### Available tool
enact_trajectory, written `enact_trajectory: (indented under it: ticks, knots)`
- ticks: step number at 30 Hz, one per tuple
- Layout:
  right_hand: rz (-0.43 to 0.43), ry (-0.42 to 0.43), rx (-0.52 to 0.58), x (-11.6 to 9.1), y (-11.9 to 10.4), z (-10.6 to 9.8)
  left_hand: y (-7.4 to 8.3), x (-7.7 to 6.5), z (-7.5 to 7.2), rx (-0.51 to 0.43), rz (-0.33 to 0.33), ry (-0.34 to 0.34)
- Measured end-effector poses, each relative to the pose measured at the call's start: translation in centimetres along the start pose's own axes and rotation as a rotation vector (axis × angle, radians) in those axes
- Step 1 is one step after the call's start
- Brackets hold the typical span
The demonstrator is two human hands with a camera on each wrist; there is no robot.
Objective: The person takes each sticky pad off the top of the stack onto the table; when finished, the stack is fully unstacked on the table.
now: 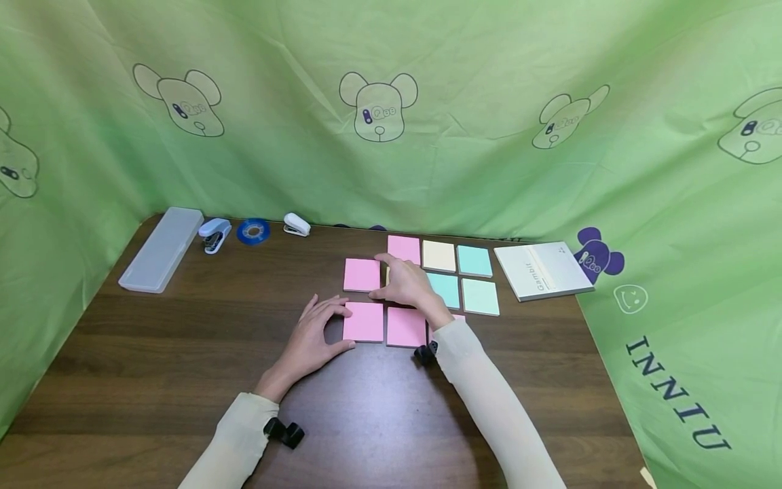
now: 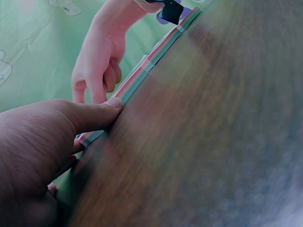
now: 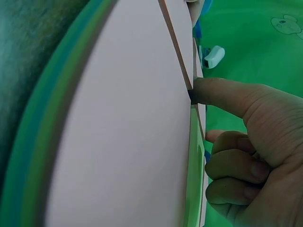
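Square sticky note pads lie in rows on the table. My left hand [image 1: 313,339] is at the left end of the front row, thumb at the front edge of a pink pad [image 1: 364,322] and fingertips at its back left corner. In the left wrist view, the thumb [image 2: 111,103] touches the side of the striped pads. My right hand [image 1: 403,282] reaches over the front row. Its thumb and index finger span the right side of another pink pad [image 1: 362,275]; the other fingers [image 3: 236,165] are curled. A yellow pad is mostly hidden beneath this hand.
Beside the front-left pad are a pink pad [image 1: 406,327] and one partly covered by the right wrist. Pink [image 1: 404,249], cream [image 1: 438,256] and green [image 1: 474,261] pads stand behind. A white Gambit box [image 1: 542,270] lies right; a case [image 1: 161,250], staplers [image 1: 215,234] and tape [image 1: 253,231] left.
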State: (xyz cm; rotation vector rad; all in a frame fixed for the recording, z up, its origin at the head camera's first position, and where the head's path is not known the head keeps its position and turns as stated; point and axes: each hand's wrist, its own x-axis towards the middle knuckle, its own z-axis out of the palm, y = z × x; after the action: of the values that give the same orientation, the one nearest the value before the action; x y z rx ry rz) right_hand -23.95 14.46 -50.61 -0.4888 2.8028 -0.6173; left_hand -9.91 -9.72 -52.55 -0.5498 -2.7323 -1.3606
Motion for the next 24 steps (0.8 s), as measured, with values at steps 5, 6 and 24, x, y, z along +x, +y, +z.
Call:
enact_trajectory:
  ticks: [5, 6, 24]
  knots:
    - [0.001, -0.001, 0.014, -2.2, -2.6, -2.3, 0.1, 0.0, -0.1, 0.005, -0.013, -0.003]
    - [-0.001, 0.005, 0.022, -2.4, -2.8, -2.5, 0.1, -0.1, -0.2, 0.007, -0.016, -0.003]
    - [-0.05, 0.234, 0.164, -8.3, -2.0, -4.2, 0.2, -0.1, -0.5, -0.072, -0.014, 0.021]
